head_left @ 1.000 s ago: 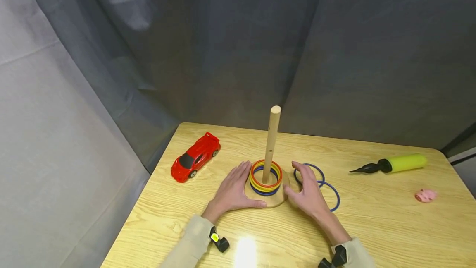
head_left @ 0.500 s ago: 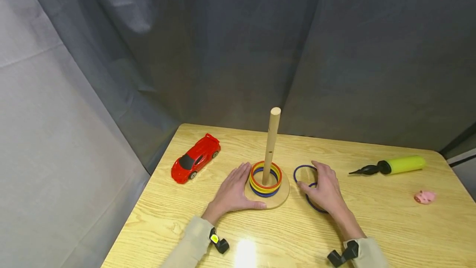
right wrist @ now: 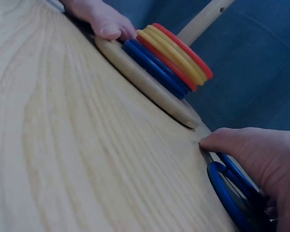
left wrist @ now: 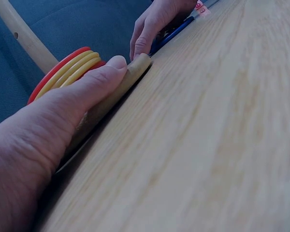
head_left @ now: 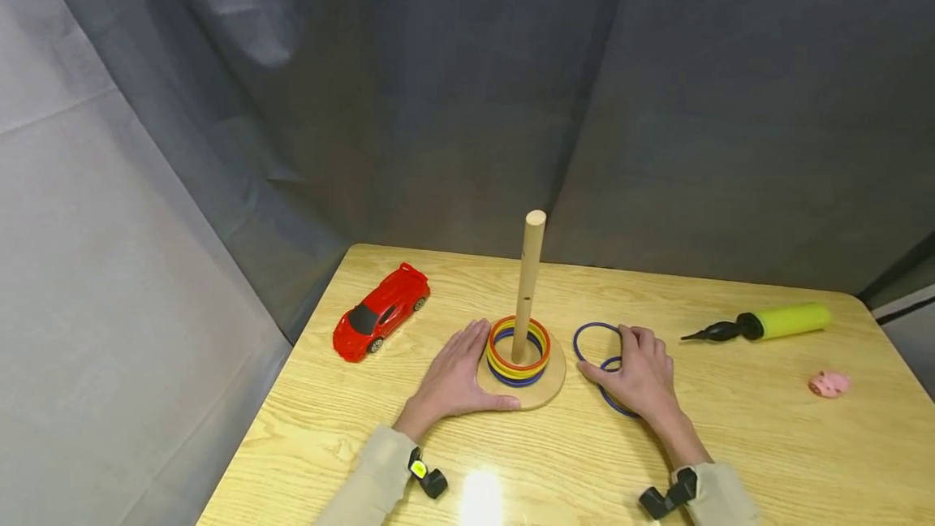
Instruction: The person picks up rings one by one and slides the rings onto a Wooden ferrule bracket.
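In the head view, a wooden ring toss peg (head_left: 529,274) stands upright on a round base (head_left: 553,384). Stacked around its foot are several red, yellow and blue rings (head_left: 504,370). My left hand (head_left: 454,376) rests against the base's left side, its fingers fairly straight and its thumb along the near edge. To the right, two overlapping blue rings (head_left: 575,339) lie flat on the table, partly covered by my right hand (head_left: 641,376). In the right wrist view its thumb (right wrist: 227,140) reaches past the blue rings (right wrist: 224,188); the fingertips' hold is hidden.
A red toy car (head_left: 381,311) sits left of the peg on the wooden table (head_left: 351,404). Over to the right lie a yellow-green hand pump (head_left: 789,321) with a black nozzle and a pink pig toy (head_left: 829,384). Dark cloth (head_left: 453,104) hangs behind the table.
My right hand has left the base's right edge and moved right, over the two blue rings, its fingers bending more. My left hand stays at the base.
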### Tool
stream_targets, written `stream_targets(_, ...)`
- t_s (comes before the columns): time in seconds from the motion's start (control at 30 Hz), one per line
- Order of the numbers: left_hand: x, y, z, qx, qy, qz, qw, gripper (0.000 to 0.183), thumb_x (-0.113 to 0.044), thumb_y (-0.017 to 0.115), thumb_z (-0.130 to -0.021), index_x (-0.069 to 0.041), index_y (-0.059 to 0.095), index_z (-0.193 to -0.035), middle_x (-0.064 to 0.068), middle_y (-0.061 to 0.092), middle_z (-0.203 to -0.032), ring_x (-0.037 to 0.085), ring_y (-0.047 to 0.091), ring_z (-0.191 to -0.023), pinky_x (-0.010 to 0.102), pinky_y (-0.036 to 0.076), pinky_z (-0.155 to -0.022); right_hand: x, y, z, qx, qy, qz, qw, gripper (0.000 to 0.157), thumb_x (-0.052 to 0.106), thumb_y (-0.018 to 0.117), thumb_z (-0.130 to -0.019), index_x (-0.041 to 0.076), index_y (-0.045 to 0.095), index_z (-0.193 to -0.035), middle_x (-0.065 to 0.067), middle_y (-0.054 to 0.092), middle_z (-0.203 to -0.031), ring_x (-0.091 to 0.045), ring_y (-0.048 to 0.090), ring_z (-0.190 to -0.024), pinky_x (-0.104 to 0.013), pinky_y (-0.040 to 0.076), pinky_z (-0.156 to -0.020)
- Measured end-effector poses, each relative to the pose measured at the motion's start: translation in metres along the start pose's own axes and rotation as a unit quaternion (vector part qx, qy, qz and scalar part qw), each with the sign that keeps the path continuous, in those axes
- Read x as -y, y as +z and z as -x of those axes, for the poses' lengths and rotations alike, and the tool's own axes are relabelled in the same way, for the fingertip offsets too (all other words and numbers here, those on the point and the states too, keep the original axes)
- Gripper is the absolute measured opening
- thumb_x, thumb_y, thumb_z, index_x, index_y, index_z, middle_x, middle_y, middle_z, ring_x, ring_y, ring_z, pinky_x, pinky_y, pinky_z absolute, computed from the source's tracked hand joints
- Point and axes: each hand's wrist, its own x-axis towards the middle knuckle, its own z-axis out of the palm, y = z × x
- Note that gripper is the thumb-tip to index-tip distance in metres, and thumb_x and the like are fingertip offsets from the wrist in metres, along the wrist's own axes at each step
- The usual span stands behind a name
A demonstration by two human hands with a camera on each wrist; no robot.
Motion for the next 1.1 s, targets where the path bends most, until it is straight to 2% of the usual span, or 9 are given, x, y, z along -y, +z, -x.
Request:
stream_targets(0.3, 0.002, 0.001, -0.001, 0.009, -0.004, -0.007, 0.9999, 0.143, -0.106, 0.049, -0.063, -0.017, 0.012, -0.17, -0.005, 0.012, -0.176, 0.013, 0.006, -0.162, 0.038, 0.013, -0.131, -0.002, 0.003, 0.0, -0.015, -0.002, -0.01, 1.0, 0.105, 0.069, 0.082, -0.076, -0.008, 0.052, -0.141, -0.032, 0.046, -0.133, -0.053, 0.042, -0.119, -0.066, 0.037, -0.089)
stream_targets(0.5, 0.001, 0.001, 0.0, 0.003, -0.001, -0.005, 1.0, 0.143, -0.105, 0.05, -0.063, -0.017, 0.013, -0.17, -0.005, 0.012, -0.176, 0.014, 0.008, -0.162, 0.039, 0.015, -0.131, -0.003, 0.002, -0.001, -0.004, 0.002, -0.016, 1.0, 0.108, 0.07, 0.083, -0.074, -0.008, 0.051, -0.141, -0.032, 0.045, -0.13, -0.051, 0.042, -0.117, -0.065, 0.037, -0.089)
stream_targets(0.73, 0.0, 0.0, 0.001, 0.0, 0.004, -0.003, 1.0, 0.142, -0.103, 0.052, -0.065, -0.016, 0.013, -0.169, -0.002, 0.015, -0.176, 0.016, 0.01, -0.162, 0.041, 0.017, -0.131, -0.005, 0.0, -0.002, -0.004, 0.005, -0.039, 0.999, 0.107, 0.066, 0.087, -0.072, -0.01, 0.051, -0.138, -0.032, 0.046, -0.128, -0.049, 0.042, -0.115, -0.063, 0.035, -0.091)
stream_targets(0.9, 0.0, -0.001, 0.001, 0.004, 0.003, 0.0, 1.0, 0.142, -0.103, 0.053, -0.065, -0.015, 0.014, -0.169, -0.002, 0.014, -0.176, 0.016, 0.009, -0.162, 0.04, 0.015, -0.131, -0.004, -0.005, -0.005, 0.0, 0.019, -0.058, 0.998, 0.105, 0.062, 0.088, -0.073, -0.012, 0.05, -0.139, -0.033, 0.049, -0.126, -0.051, 0.043, -0.118, -0.064, 0.039, -0.093)
stream_targets(1.1, 0.0, -0.002, 0.001, 0.003, 0.005, -0.003, 1.0, 0.142, -0.103, 0.053, -0.065, -0.016, 0.012, -0.17, -0.003, 0.013, -0.176, 0.016, 0.009, -0.162, 0.041, 0.016, -0.131, 0.006, -0.017, -0.006, -0.018, 0.009, -0.066, 0.998, 0.103, 0.059, 0.087, -0.076, -0.01, 0.049, -0.142, -0.029, 0.054, -0.119, -0.047, 0.045, -0.115, -0.06, 0.042, -0.089)
